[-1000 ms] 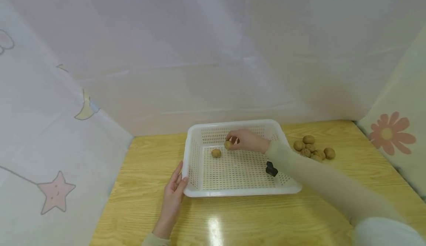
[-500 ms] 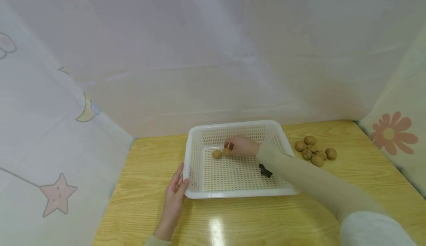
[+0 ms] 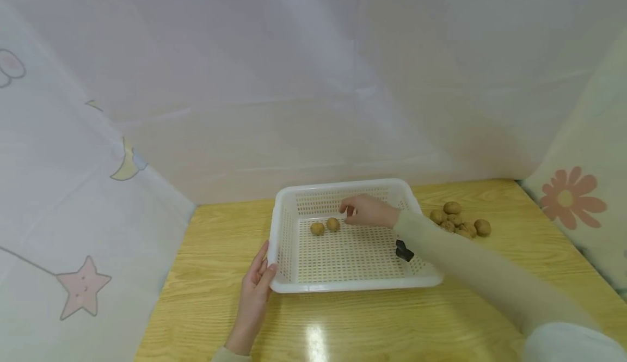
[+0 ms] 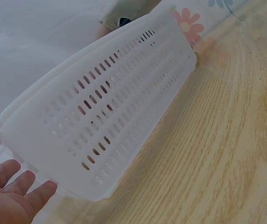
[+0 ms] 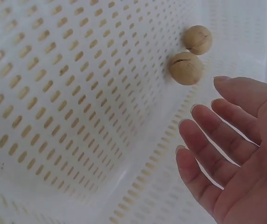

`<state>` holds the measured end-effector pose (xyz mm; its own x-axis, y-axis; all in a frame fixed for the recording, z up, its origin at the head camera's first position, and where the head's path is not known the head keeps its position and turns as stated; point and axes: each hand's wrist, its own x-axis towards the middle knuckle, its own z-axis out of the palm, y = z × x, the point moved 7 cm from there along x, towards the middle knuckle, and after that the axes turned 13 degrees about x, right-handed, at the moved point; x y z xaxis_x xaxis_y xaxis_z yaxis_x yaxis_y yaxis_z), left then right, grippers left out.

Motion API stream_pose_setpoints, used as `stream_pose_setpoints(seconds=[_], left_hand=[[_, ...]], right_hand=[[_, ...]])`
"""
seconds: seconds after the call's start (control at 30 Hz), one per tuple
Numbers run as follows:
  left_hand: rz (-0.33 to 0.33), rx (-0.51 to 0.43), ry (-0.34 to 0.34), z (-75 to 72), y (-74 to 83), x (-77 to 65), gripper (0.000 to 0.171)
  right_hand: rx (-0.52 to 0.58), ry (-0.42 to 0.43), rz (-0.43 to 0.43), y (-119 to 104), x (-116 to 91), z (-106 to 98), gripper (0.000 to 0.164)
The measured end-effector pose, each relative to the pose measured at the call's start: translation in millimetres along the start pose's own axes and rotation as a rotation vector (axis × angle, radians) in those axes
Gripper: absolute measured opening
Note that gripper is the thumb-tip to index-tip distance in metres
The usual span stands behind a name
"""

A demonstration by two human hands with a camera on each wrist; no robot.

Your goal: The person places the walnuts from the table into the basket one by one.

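A white perforated plastic basket (image 3: 357, 285) rests on the wooden table. My left hand (image 3: 253, 291) holds its front left corner, thumb over the rim; in the left wrist view its fingers (image 4: 40, 196) lie by the outer wall, under the lip. Inside the basket two walnuts sit side by side on the floor, a left walnut (image 3: 317, 228) and a right walnut (image 3: 333, 224). My right hand (image 3: 369, 211) is inside too, just right of them, holding nothing. The right wrist view shows its fingers (image 5: 217, 123) apart and loosely bent, a gap short of the nearer walnut (image 5: 186, 68).
Several more walnuts (image 3: 453, 208) lie in a loose pile on the table (image 3: 215, 242), right of the basket. My right sleeve (image 3: 470, 269) crosses the basket's right rim and partly covers the pile. A pale cloth wall (image 3: 313, 133) stands directly behind the basket.
My right hand has set a walnut down beside the other one, let go of it and drawn back to the right. The left hand keeps its hold on the basket.
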<state>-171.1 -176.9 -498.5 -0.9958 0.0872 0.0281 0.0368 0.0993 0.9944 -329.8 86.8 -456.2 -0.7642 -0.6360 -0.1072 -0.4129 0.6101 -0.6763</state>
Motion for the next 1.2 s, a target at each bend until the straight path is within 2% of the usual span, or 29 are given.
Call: stream_pose_setpoints(seconds=[0.3,0.57,0.87,1.2], left_hand=[[0.013,0.007,-0.005,-0.8,0.5,0.2,0.064],[0.013,-0.002,-0.008,-0.7,0.1,0.5,0.064],[0.013,-0.008,-0.003,-0.2,1.8,0.6,0.063],[0.006,-0.013,0.003,-0.4,1.5,0.1,0.063]], right_hand=[[0.056,0.019,-0.029,-15.8,-35.4,-22.2,0.024],[0.064,0.078,-0.078,-19.8,-75.0,-43.7,0.025],[0.111,0.123,-0.027,-8.5,-122.5,-65.2,0.030],[0.069,0.258,0.016,18.7,-171.4,-83.1,0.031]])
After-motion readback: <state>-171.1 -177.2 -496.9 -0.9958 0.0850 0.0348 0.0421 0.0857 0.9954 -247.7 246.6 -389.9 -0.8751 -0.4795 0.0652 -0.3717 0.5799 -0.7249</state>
